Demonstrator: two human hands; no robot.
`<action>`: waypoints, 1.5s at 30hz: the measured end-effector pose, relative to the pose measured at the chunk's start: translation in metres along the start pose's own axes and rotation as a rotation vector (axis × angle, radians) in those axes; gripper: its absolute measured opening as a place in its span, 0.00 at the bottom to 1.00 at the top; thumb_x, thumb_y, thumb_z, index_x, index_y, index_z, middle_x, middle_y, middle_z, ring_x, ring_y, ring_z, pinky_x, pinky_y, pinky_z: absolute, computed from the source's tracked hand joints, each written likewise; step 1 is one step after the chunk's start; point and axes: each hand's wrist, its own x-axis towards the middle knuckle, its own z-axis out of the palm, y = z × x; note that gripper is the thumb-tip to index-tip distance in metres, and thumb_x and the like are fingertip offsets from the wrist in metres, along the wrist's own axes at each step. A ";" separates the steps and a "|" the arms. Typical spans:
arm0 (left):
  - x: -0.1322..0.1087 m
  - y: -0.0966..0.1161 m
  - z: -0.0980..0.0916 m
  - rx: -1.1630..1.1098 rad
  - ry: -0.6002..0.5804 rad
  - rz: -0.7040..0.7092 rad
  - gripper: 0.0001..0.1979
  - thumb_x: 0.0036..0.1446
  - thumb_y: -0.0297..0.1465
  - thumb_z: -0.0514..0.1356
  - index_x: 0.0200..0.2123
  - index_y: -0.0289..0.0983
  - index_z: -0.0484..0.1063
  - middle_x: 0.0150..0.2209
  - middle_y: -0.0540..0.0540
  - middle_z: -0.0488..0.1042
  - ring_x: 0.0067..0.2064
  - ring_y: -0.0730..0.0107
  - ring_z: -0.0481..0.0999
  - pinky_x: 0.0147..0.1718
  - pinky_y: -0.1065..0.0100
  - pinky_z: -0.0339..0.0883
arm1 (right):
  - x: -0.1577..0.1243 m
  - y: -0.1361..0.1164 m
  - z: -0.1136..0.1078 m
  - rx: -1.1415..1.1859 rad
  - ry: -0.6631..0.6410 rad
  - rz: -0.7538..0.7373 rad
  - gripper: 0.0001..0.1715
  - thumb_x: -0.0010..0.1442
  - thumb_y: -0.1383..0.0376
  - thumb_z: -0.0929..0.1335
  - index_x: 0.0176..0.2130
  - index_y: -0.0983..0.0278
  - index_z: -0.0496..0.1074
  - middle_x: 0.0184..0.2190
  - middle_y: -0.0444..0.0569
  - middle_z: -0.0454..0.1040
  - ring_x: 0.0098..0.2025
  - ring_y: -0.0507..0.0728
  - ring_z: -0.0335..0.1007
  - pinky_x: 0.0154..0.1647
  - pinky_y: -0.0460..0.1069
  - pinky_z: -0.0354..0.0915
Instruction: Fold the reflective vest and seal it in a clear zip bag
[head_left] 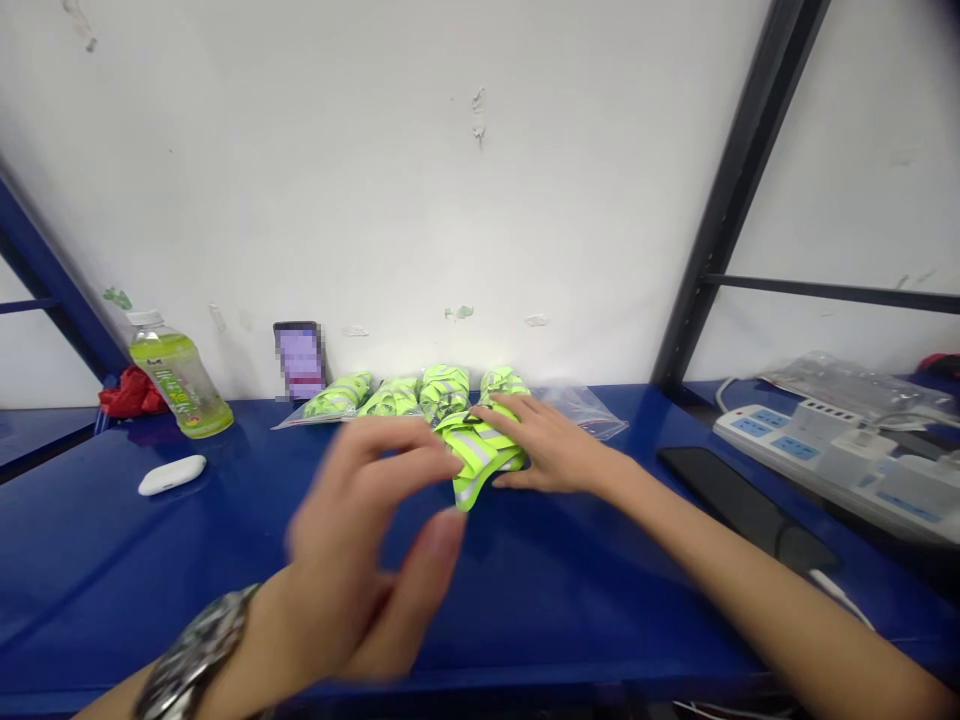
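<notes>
On the far left of the blue counter (pixel 90 560) stands a plastic bottle (pixel 180 380) of pale green drink, tilted a little, with a red cloth (pixel 131 393) behind it. Near it lies a small white case (pixel 172 474), smooth and rounded like a pebble. Against the wall leans a phone (pixel 299 359).

Your left hand (pixel 360 570) hovers above the near part of the counter, blurred. Its fingers (pixel 397 450) are apart and curved, and they hold nothing. On the wrist you wear a metal watch (pixel 199 650).

The folded vest (pixel 480 455) lies just beyond and to the right of these fingertips, close but not touching. It is soft fluorescent yellow fabric with grey reflective strips, pressed into a small thick packet. Its long axis runs from near left to far right.

Your right hand (pixel 547 450) is the nearer one: it rests flat on the right end of the packet, fingers spread, pressing it down on the counter without clamping it.

Behind the packet, along the wall, four similar rolled vests (pixel 420 392) sit in a row inside clear bags, and an empty glossy plastic bag (pixel 585 408) lies just right of them.

Farther right lies a flat black phone (pixel 742 505), matte and long, and then a white power strip (pixel 840 460) with blue sockets.
</notes>
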 end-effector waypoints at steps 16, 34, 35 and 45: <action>0.006 -0.065 0.056 0.035 -0.424 -0.249 0.40 0.61 0.34 0.56 0.67 0.43 0.32 0.63 0.32 0.49 0.53 0.56 0.70 0.42 0.59 0.74 | 0.016 -0.011 0.000 1.376 0.152 0.761 0.13 0.54 0.57 0.70 0.33 0.65 0.71 0.19 0.43 0.68 0.14 0.48 0.56 0.11 0.43 0.49; -0.004 -0.070 0.042 0.482 -0.491 0.583 0.09 0.62 0.21 0.51 0.33 0.37 0.68 0.52 0.42 0.72 0.52 0.61 0.67 0.44 0.59 0.57 | 0.033 0.033 -0.046 1.353 0.524 0.975 0.09 0.52 0.63 0.67 0.35 0.66 0.71 0.22 0.47 0.71 0.16 0.48 0.56 0.09 0.43 0.41; -0.005 -0.072 0.039 0.474 -0.453 0.605 0.11 0.62 0.20 0.50 0.31 0.37 0.67 0.52 0.41 0.71 0.54 0.62 0.66 0.46 0.59 0.57 | 0.034 0.044 -0.049 1.326 0.563 0.988 0.08 0.52 0.64 0.66 0.34 0.66 0.69 0.21 0.46 0.69 0.15 0.48 0.54 0.09 0.43 0.40; -0.010 -0.054 0.022 0.384 -0.354 0.563 0.10 0.52 0.19 0.50 0.23 0.36 0.61 0.41 0.39 0.71 0.46 0.57 0.69 0.36 0.60 0.56 | 0.051 0.094 -0.029 1.025 0.695 1.115 0.05 0.56 0.68 0.64 0.28 0.64 0.63 0.13 0.39 0.57 0.12 0.47 0.50 0.10 0.43 0.45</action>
